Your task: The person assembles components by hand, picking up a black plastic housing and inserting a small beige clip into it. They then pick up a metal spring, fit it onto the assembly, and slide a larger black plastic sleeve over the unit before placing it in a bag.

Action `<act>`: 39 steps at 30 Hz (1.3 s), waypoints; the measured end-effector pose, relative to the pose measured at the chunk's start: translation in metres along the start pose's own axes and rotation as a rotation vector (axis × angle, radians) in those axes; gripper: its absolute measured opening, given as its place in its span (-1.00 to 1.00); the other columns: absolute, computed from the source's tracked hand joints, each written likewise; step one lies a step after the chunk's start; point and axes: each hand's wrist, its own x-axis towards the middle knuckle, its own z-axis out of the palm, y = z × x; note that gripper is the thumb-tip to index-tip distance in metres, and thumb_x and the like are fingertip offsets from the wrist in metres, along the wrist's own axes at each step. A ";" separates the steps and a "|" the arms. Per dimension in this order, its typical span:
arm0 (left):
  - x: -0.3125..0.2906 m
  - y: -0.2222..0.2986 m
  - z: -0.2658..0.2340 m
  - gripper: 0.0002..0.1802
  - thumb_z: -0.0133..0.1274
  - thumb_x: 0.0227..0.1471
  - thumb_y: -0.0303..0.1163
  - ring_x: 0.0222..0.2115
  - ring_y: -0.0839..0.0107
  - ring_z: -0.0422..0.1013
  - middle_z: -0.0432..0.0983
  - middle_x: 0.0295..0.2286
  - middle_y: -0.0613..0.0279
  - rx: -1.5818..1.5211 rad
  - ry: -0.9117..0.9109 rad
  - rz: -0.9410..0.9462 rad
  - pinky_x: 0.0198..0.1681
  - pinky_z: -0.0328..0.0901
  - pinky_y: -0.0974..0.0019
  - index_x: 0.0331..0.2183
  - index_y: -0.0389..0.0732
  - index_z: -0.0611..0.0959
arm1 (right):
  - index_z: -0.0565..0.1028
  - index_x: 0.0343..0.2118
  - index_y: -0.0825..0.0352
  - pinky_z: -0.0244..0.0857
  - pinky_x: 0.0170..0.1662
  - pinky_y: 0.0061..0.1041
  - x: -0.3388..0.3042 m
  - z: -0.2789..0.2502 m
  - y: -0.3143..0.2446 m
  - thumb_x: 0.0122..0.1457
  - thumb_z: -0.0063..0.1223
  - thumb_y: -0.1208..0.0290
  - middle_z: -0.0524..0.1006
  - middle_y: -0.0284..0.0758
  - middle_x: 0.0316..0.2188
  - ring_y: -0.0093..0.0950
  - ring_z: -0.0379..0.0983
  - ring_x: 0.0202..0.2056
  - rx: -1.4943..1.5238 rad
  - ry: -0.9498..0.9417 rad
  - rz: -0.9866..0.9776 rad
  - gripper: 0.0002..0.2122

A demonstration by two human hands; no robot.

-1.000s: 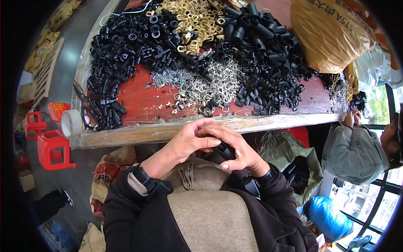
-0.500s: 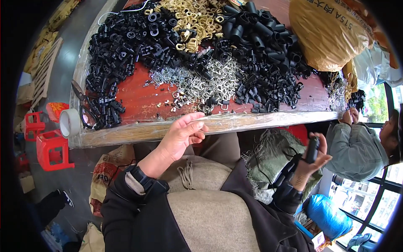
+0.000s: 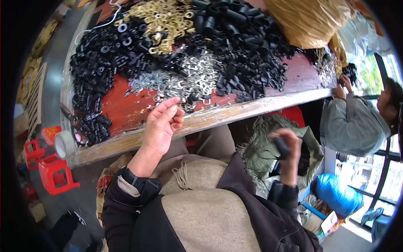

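Note:
My left hand (image 3: 161,124) hovers over the table's near edge, thumb and forefinger pinched together and the other fingers curled. Whatever is in that pinch, if anything, is too small to make out. Off to the right, above a green woven sack (image 3: 264,155), my right hand (image 3: 292,151) is smeared by motion and grips a short black cylinder (image 3: 281,148). Nearest the left fingertips on the red tabletop lies a pile of small silvery U-shaped metal clips (image 3: 197,75). Small black plastic parts (image 3: 241,80) are heaped beside it, with black tubes (image 3: 235,31) farther back.
Brass-coloured loops (image 3: 161,21) and more black parts (image 3: 105,54) cover the far left. Pliers (image 3: 69,115) and a tape roll (image 3: 65,145) are at the left corner, red stools (image 3: 56,174) below. A brown bag (image 3: 310,21) stands far right; a co-worker (image 3: 357,122) sits there.
The whole view has shifted and tilted. My right hand has swung up and inward with the black cylinder, its wrist turning. My left hand keeps its pinch and sits slightly farther over the table edge.

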 end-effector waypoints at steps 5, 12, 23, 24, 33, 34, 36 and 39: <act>0.005 0.005 0.037 -0.67 -0.11 -0.06 -0.37 -0.47 0.61 0.29 0.38 -0.48 0.30 0.131 -0.071 0.094 -0.41 0.20 0.58 -0.20 -0.29 0.37 | 0.35 -0.35 0.46 0.22 -0.26 -0.56 0.035 0.101 -0.018 -0.17 -0.21 -0.25 0.42 -0.25 -0.45 -0.49 0.36 -0.36 0.210 -0.713 0.057 -0.32; 0.004 0.001 0.049 -0.60 -0.15 -0.04 -0.28 -0.44 0.56 0.29 0.37 -0.43 0.19 0.148 -0.246 0.090 -0.33 0.19 0.53 -0.17 -0.34 0.32 | 0.31 -0.27 0.48 0.18 -0.23 -0.59 0.036 0.147 -0.023 -0.24 -0.05 -0.19 0.39 -0.26 -0.39 -0.52 0.32 -0.32 0.318 -0.959 0.141 -0.30; -0.010 0.000 0.063 -0.38 -0.26 -0.06 -0.04 -0.40 0.48 0.28 0.34 -0.41 0.09 0.130 -0.327 0.110 -0.26 0.16 0.46 -0.09 -0.36 0.18 | 0.29 -0.42 0.34 0.07 -0.50 -0.74 0.019 0.149 -0.031 -0.20 0.08 0.01 0.30 -0.47 -0.54 -0.72 0.16 -0.53 0.456 -0.892 0.018 -0.54; -0.012 0.000 0.064 -0.37 -0.26 -0.07 -0.05 -0.39 0.47 0.28 0.34 -0.41 0.08 0.129 -0.329 0.119 -0.26 0.16 0.46 -0.09 -0.36 0.17 | 0.29 -0.42 0.34 0.07 -0.50 -0.74 0.018 0.148 -0.031 -0.20 0.08 0.01 0.30 -0.47 -0.54 -0.72 0.16 -0.53 0.459 -0.889 0.013 -0.54; -0.015 -0.009 0.068 -0.39 -0.28 -0.07 -0.09 -0.35 0.45 0.28 0.34 -0.40 0.07 0.143 -0.335 0.091 -0.22 0.14 0.45 -0.08 -0.36 0.14 | 0.31 -0.42 0.37 0.09 -0.45 -0.72 0.015 0.141 -0.029 -0.20 0.05 -0.01 0.31 -0.44 -0.53 -0.68 0.19 -0.50 0.408 -0.866 -0.025 -0.52; -0.012 -0.011 0.070 -0.39 -0.28 -0.07 -0.09 -0.35 0.45 0.28 0.34 -0.40 0.07 0.137 -0.356 0.076 -0.22 0.14 0.45 -0.08 -0.36 0.14 | 0.32 -0.39 0.40 0.12 -0.39 -0.68 0.018 0.136 -0.029 -0.22 0.03 -0.07 0.34 -0.41 -0.50 -0.65 0.24 -0.45 0.334 -0.868 -0.011 -0.46; -0.004 -0.014 0.073 -0.42 -0.28 -0.07 -0.10 -0.30 0.44 0.26 0.33 -0.37 0.08 0.127 -0.269 0.108 -0.19 0.13 0.43 -0.10 -0.35 0.18 | 0.33 -0.36 0.42 0.16 -0.34 -0.65 0.023 0.125 -0.028 -0.24 0.01 -0.12 0.37 -0.38 -0.48 -0.62 0.28 -0.41 0.246 -0.833 0.015 -0.40; 0.009 -0.004 0.062 -0.50 -0.22 -0.07 -0.17 -0.26 0.40 0.26 0.32 -0.28 0.16 0.173 -0.290 0.164 -0.15 0.12 0.37 -0.14 -0.31 0.28 | 0.34 -0.39 0.41 0.17 -0.34 -0.63 0.030 0.095 -0.027 -0.19 -0.03 -0.08 0.39 -0.36 -0.49 -0.59 0.30 -0.43 0.188 -0.729 -0.038 -0.47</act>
